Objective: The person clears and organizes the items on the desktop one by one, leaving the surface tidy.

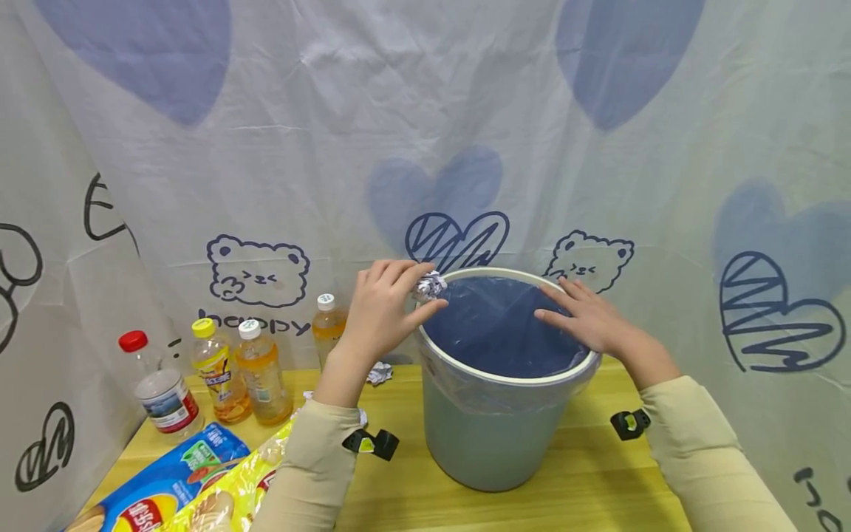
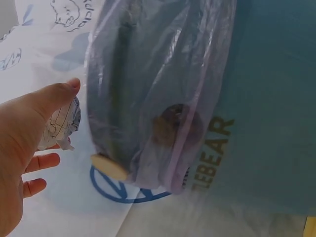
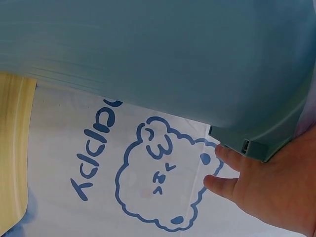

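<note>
In the head view, the left hand (image 1: 377, 309) is covering part of the paper ball (image 1: 432, 287), and its wrist is hiding the lower part of the back bottle (image 1: 329, 324). The left sleeve (image 1: 307, 473) is overlapping the yellow bag (image 1: 233, 489); that bag and the blue bag (image 1: 174, 479) are running past the bottom edge. Fine print on the bottle labels is proving too small to read. In the left wrist view, the liner (image 2: 148, 74) is blurring a dark round patch (image 2: 174, 114), and the bin (image 2: 269, 123) is leaving the picture. In the right wrist view, the right edge is cutting off the right hand (image 3: 276, 187), the left edge the table (image 3: 14, 148).
</note>
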Tool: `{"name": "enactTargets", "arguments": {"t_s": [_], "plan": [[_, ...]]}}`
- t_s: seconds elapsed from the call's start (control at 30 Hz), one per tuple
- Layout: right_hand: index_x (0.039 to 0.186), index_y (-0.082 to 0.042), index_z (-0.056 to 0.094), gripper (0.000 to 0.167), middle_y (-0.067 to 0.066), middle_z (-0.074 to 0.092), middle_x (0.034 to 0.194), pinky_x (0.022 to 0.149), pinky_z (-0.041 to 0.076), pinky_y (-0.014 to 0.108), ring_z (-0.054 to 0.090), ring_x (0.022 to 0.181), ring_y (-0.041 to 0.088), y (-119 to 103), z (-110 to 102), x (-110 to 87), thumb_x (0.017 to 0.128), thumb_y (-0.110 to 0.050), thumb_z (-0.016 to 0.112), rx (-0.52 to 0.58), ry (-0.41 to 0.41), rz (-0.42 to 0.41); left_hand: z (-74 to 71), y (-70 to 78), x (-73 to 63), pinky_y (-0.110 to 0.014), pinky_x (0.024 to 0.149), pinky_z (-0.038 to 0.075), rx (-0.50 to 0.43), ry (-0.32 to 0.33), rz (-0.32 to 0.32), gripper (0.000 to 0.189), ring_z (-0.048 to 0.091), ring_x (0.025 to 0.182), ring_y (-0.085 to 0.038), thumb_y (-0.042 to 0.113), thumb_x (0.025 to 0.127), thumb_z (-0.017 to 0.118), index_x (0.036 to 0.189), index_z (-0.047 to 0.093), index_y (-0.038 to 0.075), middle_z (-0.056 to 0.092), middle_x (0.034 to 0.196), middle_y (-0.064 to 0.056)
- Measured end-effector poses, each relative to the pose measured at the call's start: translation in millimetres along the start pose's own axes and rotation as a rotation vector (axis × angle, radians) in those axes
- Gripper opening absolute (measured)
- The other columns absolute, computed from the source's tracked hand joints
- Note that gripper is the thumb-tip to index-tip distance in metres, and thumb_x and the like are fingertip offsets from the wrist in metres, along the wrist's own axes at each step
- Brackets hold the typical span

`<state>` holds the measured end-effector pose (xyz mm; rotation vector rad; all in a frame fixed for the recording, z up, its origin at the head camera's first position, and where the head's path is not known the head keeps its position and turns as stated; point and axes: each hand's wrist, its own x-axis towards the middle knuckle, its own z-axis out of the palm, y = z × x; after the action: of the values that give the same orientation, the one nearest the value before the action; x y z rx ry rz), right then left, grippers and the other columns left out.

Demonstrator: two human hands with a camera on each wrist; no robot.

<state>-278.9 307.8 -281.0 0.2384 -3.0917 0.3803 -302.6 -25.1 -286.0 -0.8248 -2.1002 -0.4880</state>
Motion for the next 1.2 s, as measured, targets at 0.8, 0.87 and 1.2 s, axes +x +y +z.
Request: {"name": "enactTargets", "arguments": {"t_s": [0.8, 0.87, 1.2], "plan": [[0.155, -0.017, 0.024, 0.076, 0.022, 0.008, 0.162, 0.113, 0.01, 0.071, 0.002, 0.148, 0.049, 2, 0, 1.6, 0.096, -0.062, 0.04, 0.012, 0.002, 0.002, 47.7, 12.1, 43.7, -0.048, 0.095, 0.041, 0.04, -0.288, -0.092, 0.057, 0.052, 0.12, -0.026, 0.06, 0.088, 0.059, 0.134, 0.057, 0.027, 0.061, 0.131, 0.001], [0.155, -0.017, 0.024, 0.076, 0.022, 0.008, 0.162, 0.113, 0.01, 0.071, 0.002, 0.148, 0.049, 2, 1, 1.5, 0.096, -0.061, 0.04, 0.012, 0.004, 0.003, 50.4, 13.0, 46.6, -0.048, 0.095, 0.04, 0.034, -0.322, -0.103, 0.057, 0.051, 0.12, -0.026, 0.06, 0.088, 0.059, 0.134, 0.057, 0.027, 0.06, 0.132, 0.001], [0.155, -0.016, 0.024, 0.075, 0.023, 0.009, 0.162, 0.113, 0.011, 0.071, 0.003, 0.148, 0.05, 1, 1, -0.1, 0.096, -0.06, 0.041, 0.018, 0.007, -0.001, 59.8, 13.4, 53.5, -0.047, 0.101, 0.039, 0.084, -0.423, -0.102, 0.057, 0.048, 0.126, -0.024, 0.058, 0.088, 0.061, 0.137, 0.053, 0.03, 0.057, 0.138, 0.005]]}}
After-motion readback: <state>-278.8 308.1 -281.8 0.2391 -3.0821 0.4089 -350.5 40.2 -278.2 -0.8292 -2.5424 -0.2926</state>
